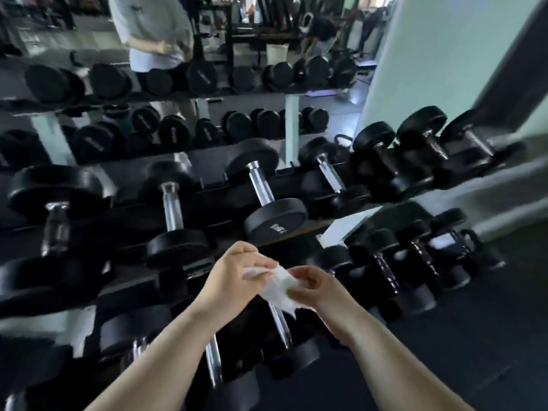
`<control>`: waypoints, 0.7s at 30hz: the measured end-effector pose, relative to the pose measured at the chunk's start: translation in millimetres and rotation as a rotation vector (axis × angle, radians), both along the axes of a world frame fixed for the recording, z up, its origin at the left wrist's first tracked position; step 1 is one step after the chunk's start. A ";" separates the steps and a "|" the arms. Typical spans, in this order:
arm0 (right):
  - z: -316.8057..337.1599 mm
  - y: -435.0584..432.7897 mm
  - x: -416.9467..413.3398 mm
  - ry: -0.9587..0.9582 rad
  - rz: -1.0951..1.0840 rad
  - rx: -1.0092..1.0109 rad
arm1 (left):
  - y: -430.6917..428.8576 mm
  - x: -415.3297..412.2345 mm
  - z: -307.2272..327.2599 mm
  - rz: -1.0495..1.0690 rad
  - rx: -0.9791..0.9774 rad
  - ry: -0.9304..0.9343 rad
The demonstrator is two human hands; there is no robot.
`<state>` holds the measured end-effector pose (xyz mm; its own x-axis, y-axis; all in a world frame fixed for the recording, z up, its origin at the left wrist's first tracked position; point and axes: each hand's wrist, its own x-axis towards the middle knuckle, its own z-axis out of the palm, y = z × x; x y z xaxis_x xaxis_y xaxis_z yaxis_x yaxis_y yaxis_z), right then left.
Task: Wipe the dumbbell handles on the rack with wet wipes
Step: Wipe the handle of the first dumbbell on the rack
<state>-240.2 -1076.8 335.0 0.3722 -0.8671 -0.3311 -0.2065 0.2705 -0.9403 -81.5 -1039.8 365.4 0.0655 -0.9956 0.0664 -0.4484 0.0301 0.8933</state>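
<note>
A crumpled white wet wipe [278,284] is stretched between both hands in front of the rack. My left hand [234,275] pinches its left end and my right hand [318,287] pinches its right side. Behind them the dumbbell rack [213,188] carries black dumbbells with chrome handles: one handle [261,185] just above my hands, another [172,207] to its left, and a third [329,173] to the right. On the lower tier a chrome handle [281,324] runs under the wipe. The hands touch no dumbbell.
A mirror behind the rack reflects dumbbells and a person in a light shirt [154,34]. Smaller dumbbells [394,262] stand on the lower tier at right. Dark rubber floor [459,351] lies to the right, with a pale wall [430,54] above it.
</note>
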 end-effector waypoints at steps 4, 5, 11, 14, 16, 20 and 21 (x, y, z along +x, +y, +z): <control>-2.0 -34.8 -32.3 -0.181 -0.169 0.125 | -57.3 -28.9 2.6 -0.127 -0.020 -0.017; -3.3 -42.3 -41.1 -0.212 -0.180 0.149 | -68.6 -36.9 1.4 -0.153 -0.012 -0.007; -7.8 -90.1 -100.1 -0.287 -0.247 0.149 | -133.8 -92.6 -7.5 -0.216 0.099 0.005; -10.8 -121.0 -149.7 -0.292 -0.363 0.159 | -167.4 -137.1 -13.1 -0.206 0.125 0.024; -7.7 -142.9 -192.6 -0.284 -0.404 0.154 | -190.7 -177.1 -14.4 -0.191 0.135 0.057; 2.2 -183.8 -290.4 -0.253 -0.439 0.161 | -237.1 -279.9 -12.4 -0.129 0.127 0.169; 6.3 -193.4 -313.6 -0.267 -0.430 0.175 | -248.4 -306.3 -10.6 -0.128 0.131 0.187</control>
<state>-553.9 -1270.2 341.3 0.0869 -0.9002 -0.4268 0.1979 0.4355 -0.8782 -387.8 -1288.2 354.8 -0.0630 -0.9959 -0.0653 -0.2749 -0.0456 0.9604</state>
